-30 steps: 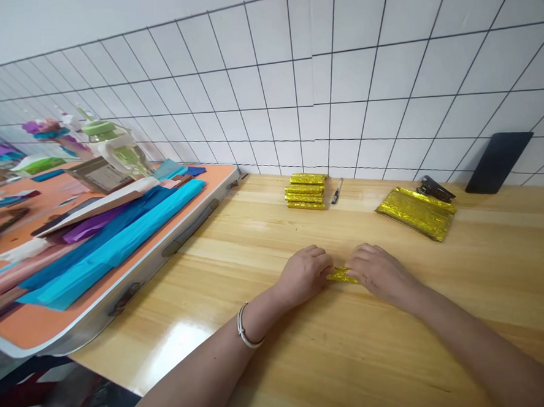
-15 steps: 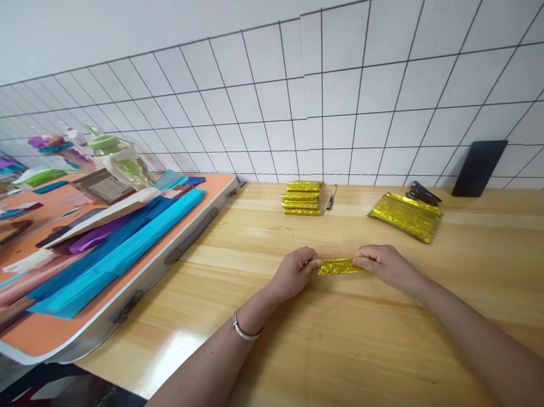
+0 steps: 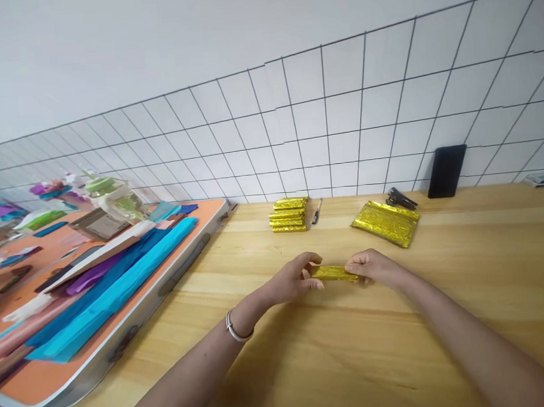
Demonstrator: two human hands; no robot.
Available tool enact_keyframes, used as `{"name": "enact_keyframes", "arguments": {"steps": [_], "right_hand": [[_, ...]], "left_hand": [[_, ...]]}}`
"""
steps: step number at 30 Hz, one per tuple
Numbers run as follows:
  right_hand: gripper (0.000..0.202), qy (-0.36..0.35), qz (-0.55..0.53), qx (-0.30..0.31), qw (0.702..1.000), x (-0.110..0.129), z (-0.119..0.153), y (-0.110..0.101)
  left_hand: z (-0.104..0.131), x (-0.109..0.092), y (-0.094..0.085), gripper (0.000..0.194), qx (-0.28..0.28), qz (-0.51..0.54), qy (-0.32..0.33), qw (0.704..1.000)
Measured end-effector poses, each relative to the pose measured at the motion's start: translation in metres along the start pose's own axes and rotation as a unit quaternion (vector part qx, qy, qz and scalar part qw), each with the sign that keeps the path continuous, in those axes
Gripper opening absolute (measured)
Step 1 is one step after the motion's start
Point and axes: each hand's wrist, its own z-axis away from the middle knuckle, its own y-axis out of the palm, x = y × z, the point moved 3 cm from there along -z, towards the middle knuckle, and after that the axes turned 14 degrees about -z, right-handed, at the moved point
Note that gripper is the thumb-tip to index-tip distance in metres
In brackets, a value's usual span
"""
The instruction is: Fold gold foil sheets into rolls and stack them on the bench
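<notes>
A folded strip of shiny gold foil (image 3: 331,273) lies level just above or on the wooden table, between my two hands. Its right end is pinched between the thumb and fingers of my right hand (image 3: 372,266). Around the left end, my left hand (image 3: 297,277) has thumb and fingers spread apart; whether a finger touches the foil there I cannot tell. Behind it sits a group of folded gold foil strips (image 3: 288,216), with a small craft knife or pen (image 3: 317,212) beside them. To the right lies a wider gold foil piece (image 3: 386,222).
A black clip (image 3: 401,199) touches the wider foil's back edge. A dark phone-like slab (image 3: 447,171) leans on the tiled wall. At left, an orange-topped folding table (image 3: 182,241) holds blue paper rolls (image 3: 120,286), a cardboard box (image 3: 99,224) and a green-lidded bottle (image 3: 115,194).
My left hand has loosened its pinch, its thumb and fingers parting around the foil's end. The right hand still grips the strip. The camera view has shifted, moving the background leftward.
</notes>
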Motion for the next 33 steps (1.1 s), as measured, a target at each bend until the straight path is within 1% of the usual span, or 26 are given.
{"name": "enact_keyframes", "arguments": {"steps": [1, 3, 5, 7, 9, 11, 13, 15, 17, 20, 24, 29, 33], "right_hand": [[0.045, 0.002, -0.012, -0.002, 1.0, -0.001, 0.0, -0.002], [0.044, 0.003, -0.033, -0.013, 0.999, -0.001, -0.001, -0.005], [0.042, 0.001, -0.051, -0.03, 0.998, -0.002, -0.001, -0.008], [0.041, -0.001, -0.066, -0.049, 0.997, -0.002, -0.002, -0.01], [0.04, -0.002, -0.078, -0.064, 0.995, -0.002, -0.002, -0.011], [0.04, -0.001, -0.085, -0.075, 0.994, -0.002, -0.003, -0.011], [0.042, -0.001, -0.099, -0.094, 0.991, -0.003, -0.004, -0.011], [0.046, -0.005, -0.123, -0.118, 0.985, -0.004, -0.006, -0.012], [0.049, -0.013, -0.136, -0.13, 0.982, -0.004, -0.006, -0.012], [0.049, -0.027, -0.116, -0.116, 0.986, -0.002, -0.006, -0.009], [0.041, -0.054, -0.065, -0.104, 0.991, 0.003, -0.005, -0.003], [0.035, -0.052, -0.032, -0.124, 0.99, 0.0, -0.007, 0.0], [0.029, -0.105, 0.007, -0.143, 0.984, 0.003, -0.006, -0.001]], "left_hand": [[-0.005, -0.001, 0.0, 0.047, 0.006, 0.0, 0.002, 1.0], [-0.015, -0.001, 0.002, 0.04, 0.009, 0.012, -0.006, 1.0], [-0.022, 0.0, 0.006, 0.036, 0.016, 0.052, -0.015, 0.998], [-0.026, 0.002, 0.01, 0.036, 0.026, 0.083, -0.016, 0.996], [-0.028, 0.004, 0.013, 0.037, 0.03, 0.084, -0.012, 0.996], [-0.029, 0.007, 0.016, 0.037, 0.022, 0.069, -0.013, 0.997], [-0.031, 0.013, 0.02, 0.038, 0.009, 0.068, -0.029, 0.997], [-0.032, 0.021, 0.025, 0.041, -0.011, 0.092, -0.063, 0.994], [-0.033, 0.029, 0.031, 0.043, -0.029, 0.125, -0.099, 0.987], [-0.032, 0.035, 0.036, 0.043, -0.045, 0.154, -0.124, 0.979], [-0.028, 0.035, 0.035, 0.043, -0.046, 0.159, -0.12, 0.979], [-0.027, 0.032, 0.031, 0.04, -0.031, 0.153, -0.094, 0.983], [-0.026, 0.03, 0.033, 0.036, -0.024, 0.19, -0.082, 0.978]]}}
